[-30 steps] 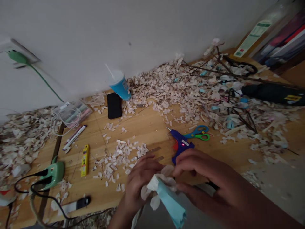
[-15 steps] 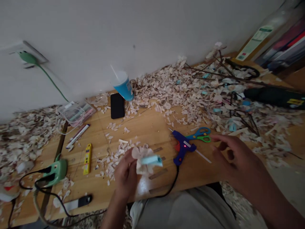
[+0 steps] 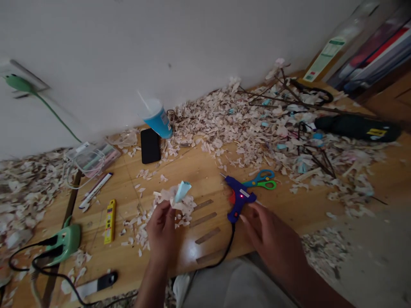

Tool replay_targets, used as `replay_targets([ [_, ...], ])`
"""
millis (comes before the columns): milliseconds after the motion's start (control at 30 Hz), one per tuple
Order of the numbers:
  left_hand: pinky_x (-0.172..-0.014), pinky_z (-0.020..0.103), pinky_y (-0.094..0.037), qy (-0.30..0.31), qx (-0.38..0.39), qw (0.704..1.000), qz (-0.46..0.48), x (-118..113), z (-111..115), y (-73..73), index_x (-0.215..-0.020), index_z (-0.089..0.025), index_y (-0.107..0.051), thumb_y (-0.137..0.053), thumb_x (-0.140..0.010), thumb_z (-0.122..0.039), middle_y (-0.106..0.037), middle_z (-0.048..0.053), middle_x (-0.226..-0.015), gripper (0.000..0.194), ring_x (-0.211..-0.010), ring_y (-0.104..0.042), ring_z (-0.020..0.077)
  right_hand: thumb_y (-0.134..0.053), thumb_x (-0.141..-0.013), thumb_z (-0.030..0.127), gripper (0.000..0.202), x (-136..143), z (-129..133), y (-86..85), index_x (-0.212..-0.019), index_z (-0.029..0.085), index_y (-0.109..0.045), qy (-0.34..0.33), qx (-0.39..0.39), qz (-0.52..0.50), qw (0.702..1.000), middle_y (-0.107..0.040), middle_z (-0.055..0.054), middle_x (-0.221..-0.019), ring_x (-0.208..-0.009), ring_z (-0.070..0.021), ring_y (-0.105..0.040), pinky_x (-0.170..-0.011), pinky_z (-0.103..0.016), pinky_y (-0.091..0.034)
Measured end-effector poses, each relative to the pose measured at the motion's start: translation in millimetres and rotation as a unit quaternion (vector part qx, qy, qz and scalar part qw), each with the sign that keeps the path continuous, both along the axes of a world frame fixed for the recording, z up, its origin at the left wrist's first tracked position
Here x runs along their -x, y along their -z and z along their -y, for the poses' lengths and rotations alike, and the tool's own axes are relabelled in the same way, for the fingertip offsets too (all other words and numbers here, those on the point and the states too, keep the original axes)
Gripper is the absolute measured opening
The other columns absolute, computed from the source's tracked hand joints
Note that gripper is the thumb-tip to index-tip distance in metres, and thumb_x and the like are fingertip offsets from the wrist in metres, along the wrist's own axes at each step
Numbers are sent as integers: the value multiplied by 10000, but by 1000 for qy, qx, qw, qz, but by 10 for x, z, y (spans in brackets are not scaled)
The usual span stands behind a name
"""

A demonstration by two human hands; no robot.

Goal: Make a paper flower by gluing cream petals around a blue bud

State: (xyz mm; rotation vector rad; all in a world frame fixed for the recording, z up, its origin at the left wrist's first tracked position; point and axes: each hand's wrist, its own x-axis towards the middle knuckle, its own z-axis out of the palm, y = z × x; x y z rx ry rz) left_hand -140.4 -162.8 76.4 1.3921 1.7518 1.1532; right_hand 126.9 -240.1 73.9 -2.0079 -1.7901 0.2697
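Observation:
My left hand [image 3: 162,229] holds up a small paper flower [image 3: 178,196] made of pale petals around a light blue rolled core, above the wooden table [image 3: 199,171]. My right hand [image 3: 268,233] hovers with fingers spread just right of a blue hot glue gun [image 3: 238,199], its fingertips close to the handle but apart from it. The glue gun lies on the table with a red light lit and a black cord running off the front edge. Blue and green scissors [image 3: 261,180] lie just behind it.
Heaps of pale petal scraps [image 3: 257,124] cover the back and right. A blue cup [image 3: 156,117], a black phone [image 3: 150,145], a yellow cutter [image 3: 110,215], a green plug adapter [image 3: 64,241] with cords and a dark folded umbrella [image 3: 356,127] lie around.
My hands parted: the left lifted the flower up and away alone, while the right swung out to the right and then came back toward the glue gun.

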Motion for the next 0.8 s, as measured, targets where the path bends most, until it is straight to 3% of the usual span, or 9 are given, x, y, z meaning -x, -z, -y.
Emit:
replay_targets([
  [100, -669, 242, -505, 19, 8, 1000, -8, -14, 17, -11, -933, -205, -729, -629, -857, -333, -747, 20, -820, 179, -720, -671, 155, -446, -999, 545, 520, 169, -176, 37, -1275, 108, -507, 49, 29, 94, 994, -751, -127, -860, -676, -276, -736, -522, -324, -474],
  [233, -672, 237, -506, 32, 3, 999, -20, -26, 46, -14, -952, -214, -732, -627, -850, -319, -750, 14, -833, 180, -726, -675, 151, -538, -948, 564, 554, 274, -299, 37, -1206, 75, -510, 56, 123, 150, 979, -740, -131, -770, -583, -279, -710, -448, -309, -360],
  [367, -636, 231, -502, 49, 2, 998, -27, -53, 41, -1, -939, -213, -734, -615, -853, -306, -741, 6, -790, 174, -684, -668, 148, -558, -949, 474, 378, 332, -333, 7, -1081, 121, -521, 60, 197, 127, 970, -726, -89, -687, -586, -287, -718, -457, -315, -310],
  [533, -712, 258, -528, 69, 10, 997, -16, -58, 23, 4, -954, -215, -739, -596, -864, -297, -759, 29, -872, 188, -795, -701, 176, -581, -946, 408, 263, 359, -347, -34, -1014, 166, -505, 83, 215, 112, 967, -732, -68, -725, -649, -283, -740, -471, -315, -302],
  [700, -702, 261, -531, 77, 26, 997, -8, -35, 20, 23, -963, -214, -736, -590, -871, -312, -757, 30, -852, 198, -772, -701, 177, -526, -986, 465, 350, 407, -387, -63, -1096, 135, -492, 79, 235, 102, 963, -747, -105, -835, -715, -301, -752, -488, -325, -321],
  [800, -732, 274, -532, 74, 29, 997, -7, -26, 24, 47, -966, -214, -736, -592, -866, -326, -761, 37, -872, 208, -803, -704, 186, -505, -1002, 378, 299, 427, -447, -73, -1133, 110, -489, 75, 253, 95, 960, -749, -113, -783, -683, -304, -748, -478, -321, -287],
])
